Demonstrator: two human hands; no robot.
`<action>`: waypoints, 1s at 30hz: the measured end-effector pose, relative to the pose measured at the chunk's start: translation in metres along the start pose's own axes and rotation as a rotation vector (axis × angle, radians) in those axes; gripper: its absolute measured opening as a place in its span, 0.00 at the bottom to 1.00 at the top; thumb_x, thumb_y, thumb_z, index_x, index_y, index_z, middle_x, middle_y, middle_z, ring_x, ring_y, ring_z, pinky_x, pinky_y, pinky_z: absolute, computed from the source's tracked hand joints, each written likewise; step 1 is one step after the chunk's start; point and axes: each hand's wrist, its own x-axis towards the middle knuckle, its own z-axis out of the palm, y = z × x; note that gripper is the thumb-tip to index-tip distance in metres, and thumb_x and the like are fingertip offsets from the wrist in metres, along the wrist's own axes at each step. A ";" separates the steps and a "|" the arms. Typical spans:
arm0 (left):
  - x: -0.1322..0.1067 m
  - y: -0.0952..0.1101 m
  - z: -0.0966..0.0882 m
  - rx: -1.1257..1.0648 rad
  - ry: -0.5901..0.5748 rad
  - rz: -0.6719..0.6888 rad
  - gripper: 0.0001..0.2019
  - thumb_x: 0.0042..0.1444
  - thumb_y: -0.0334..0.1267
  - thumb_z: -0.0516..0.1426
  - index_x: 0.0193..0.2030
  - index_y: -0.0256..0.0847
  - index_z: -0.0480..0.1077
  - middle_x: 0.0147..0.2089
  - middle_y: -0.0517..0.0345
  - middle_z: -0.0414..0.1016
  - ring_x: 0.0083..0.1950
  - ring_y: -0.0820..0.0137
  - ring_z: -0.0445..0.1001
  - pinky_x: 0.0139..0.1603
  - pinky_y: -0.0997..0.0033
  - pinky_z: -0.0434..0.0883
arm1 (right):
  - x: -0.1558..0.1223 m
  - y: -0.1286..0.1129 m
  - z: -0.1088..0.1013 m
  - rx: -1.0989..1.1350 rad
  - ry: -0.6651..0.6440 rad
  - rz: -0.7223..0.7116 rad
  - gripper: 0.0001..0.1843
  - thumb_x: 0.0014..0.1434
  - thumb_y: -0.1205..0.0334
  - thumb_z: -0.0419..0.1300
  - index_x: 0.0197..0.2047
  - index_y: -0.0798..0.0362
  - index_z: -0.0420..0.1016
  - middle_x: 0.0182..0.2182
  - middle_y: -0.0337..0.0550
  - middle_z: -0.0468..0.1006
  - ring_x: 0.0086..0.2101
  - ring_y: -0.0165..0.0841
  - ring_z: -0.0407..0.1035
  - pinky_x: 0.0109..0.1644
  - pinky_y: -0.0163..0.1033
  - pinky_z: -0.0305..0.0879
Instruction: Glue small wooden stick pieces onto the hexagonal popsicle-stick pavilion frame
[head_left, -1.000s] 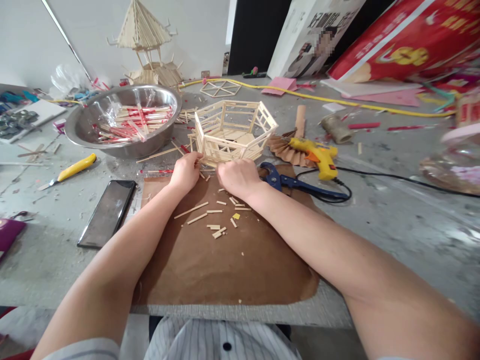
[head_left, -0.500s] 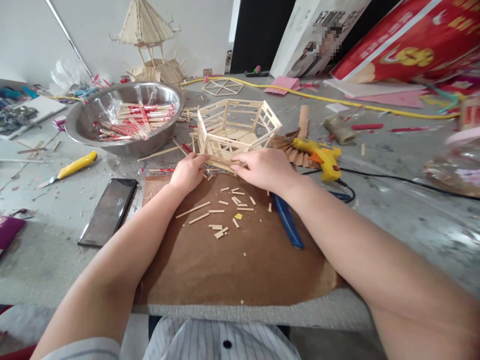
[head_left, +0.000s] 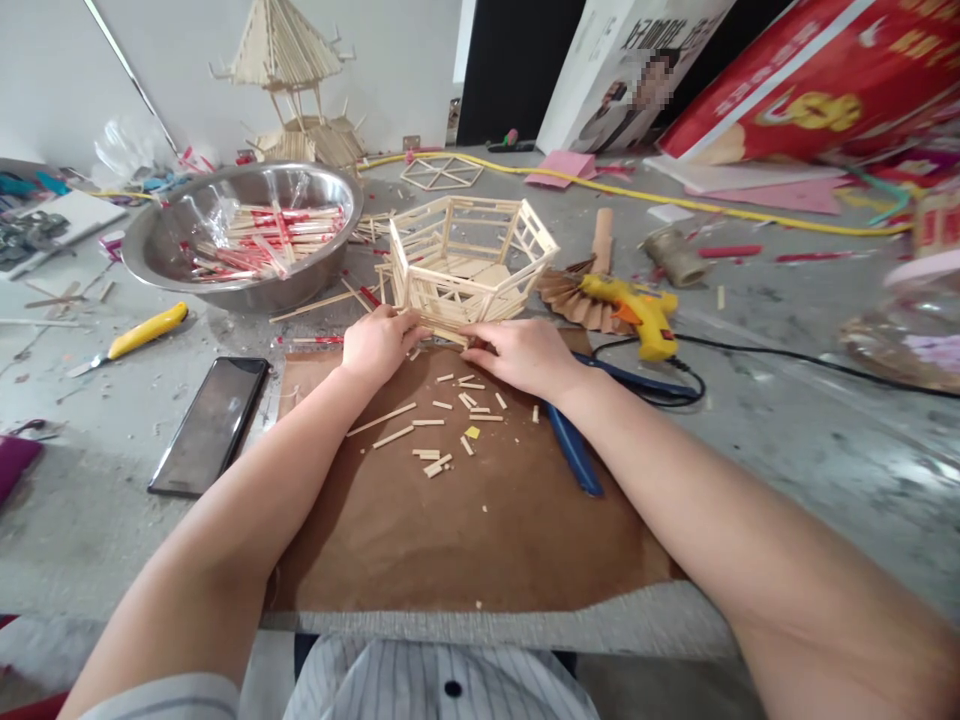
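Observation:
A six-sided frame (head_left: 480,285) built of thin wooden sticks stands at the far edge of a brown sheet, its sides leaning outward. My left hand (head_left: 381,343) is closed at the near left of its base, thumb and fingers pinched on the bottom edge. At the right end of that same edge, my right hand (head_left: 521,352) pinches with thumb and forefinger. The fingertips partly hide the sticks there. Short cut stick pieces (head_left: 472,405) lie scattered on the brown sheet (head_left: 420,540) between my forearms. Blue-handled pliers (head_left: 574,450) rest partly under my right forearm.
A steel bowl (head_left: 135,240) of red-wrapped sticks stands at left, near a yellow utility knife (head_left: 148,330) and a phone (head_left: 210,425). To the right lies a yellow glue gun (head_left: 645,318) with a black cord. A stick pavilion model (head_left: 289,60) stands behind.
My right hand has come down slightly at the frame's near edge, with its fingers lower. My left hand stays at the base. The whole view has shifted a little.

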 end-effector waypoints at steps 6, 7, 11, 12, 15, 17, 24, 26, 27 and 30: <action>0.003 0.000 0.002 -0.003 0.001 -0.007 0.18 0.55 0.54 0.49 0.43 0.50 0.73 0.41 0.55 0.73 0.40 0.66 0.72 0.36 0.73 0.64 | 0.001 0.000 0.000 0.048 -0.014 0.013 0.18 0.57 0.52 0.54 0.48 0.49 0.73 0.38 0.42 0.79 0.40 0.36 0.72 0.36 0.36 0.57; 0.003 0.000 0.002 -0.005 0.000 -0.008 0.18 0.55 0.54 0.49 0.42 0.50 0.73 0.41 0.55 0.73 0.40 0.67 0.72 0.36 0.73 0.64 | 0.001 0.000 0.001 0.056 -0.013 0.012 0.18 0.57 0.52 0.54 0.47 0.50 0.73 0.38 0.42 0.79 0.40 0.36 0.72 0.36 0.36 0.57; 0.004 0.001 0.002 0.003 0.000 -0.015 0.18 0.55 0.53 0.49 0.41 0.49 0.74 0.40 0.55 0.73 0.40 0.67 0.72 0.36 0.73 0.64 | 0.001 -0.001 0.002 0.056 -0.009 0.007 0.17 0.57 0.55 0.54 0.47 0.51 0.73 0.39 0.43 0.79 0.40 0.36 0.72 0.36 0.36 0.57; 0.004 0.001 0.001 0.008 0.003 -0.014 0.18 0.55 0.53 0.49 0.41 0.49 0.74 0.40 0.55 0.73 0.40 0.66 0.72 0.35 0.73 0.64 | 0.001 -0.002 0.002 0.050 -0.007 0.008 0.17 0.57 0.55 0.54 0.47 0.51 0.73 0.39 0.43 0.79 0.40 0.37 0.72 0.36 0.37 0.57; 0.003 0.002 0.001 0.027 0.011 -0.008 0.18 0.56 0.53 0.49 0.42 0.49 0.74 0.40 0.55 0.73 0.40 0.66 0.72 0.35 0.73 0.63 | 0.000 -0.003 0.004 0.020 0.000 0.012 0.16 0.58 0.56 0.53 0.47 0.52 0.73 0.39 0.44 0.78 0.41 0.37 0.71 0.36 0.37 0.57; 0.003 0.002 0.001 0.034 0.010 -0.006 0.18 0.56 0.54 0.48 0.42 0.49 0.74 0.40 0.55 0.73 0.40 0.66 0.72 0.34 0.73 0.63 | 0.000 -0.004 0.005 -0.004 0.002 0.010 0.17 0.59 0.56 0.52 0.47 0.52 0.73 0.40 0.45 0.78 0.40 0.38 0.71 0.36 0.37 0.57; 0.002 0.003 0.001 0.033 0.008 -0.001 0.18 0.57 0.53 0.48 0.42 0.49 0.74 0.42 0.56 0.73 0.41 0.67 0.72 0.34 0.73 0.63 | 0.000 -0.002 0.010 -0.056 0.027 -0.039 0.17 0.60 0.57 0.50 0.46 0.54 0.73 0.41 0.46 0.77 0.40 0.38 0.71 0.35 0.37 0.57; 0.002 0.003 0.001 0.044 0.009 0.000 0.19 0.57 0.53 0.47 0.43 0.49 0.73 0.42 0.56 0.73 0.41 0.67 0.72 0.35 0.73 0.63 | 0.000 -0.002 0.012 -0.061 0.028 -0.045 0.17 0.60 0.57 0.49 0.46 0.54 0.73 0.41 0.46 0.77 0.40 0.38 0.71 0.35 0.37 0.57; 0.002 0.003 0.001 0.051 0.009 -0.001 0.19 0.57 0.54 0.47 0.43 0.50 0.73 0.43 0.56 0.73 0.42 0.67 0.72 0.35 0.73 0.63 | 0.001 -0.001 0.012 -0.063 0.029 -0.047 0.17 0.60 0.57 0.49 0.45 0.54 0.73 0.41 0.46 0.77 0.40 0.38 0.71 0.36 0.37 0.58; 0.002 0.003 0.001 0.070 0.006 0.001 0.19 0.57 0.54 0.46 0.44 0.50 0.73 0.43 0.57 0.73 0.42 0.68 0.72 0.35 0.74 0.63 | 0.001 -0.001 0.013 -0.063 0.029 -0.055 0.16 0.60 0.58 0.50 0.45 0.54 0.73 0.41 0.47 0.77 0.40 0.38 0.71 0.36 0.37 0.58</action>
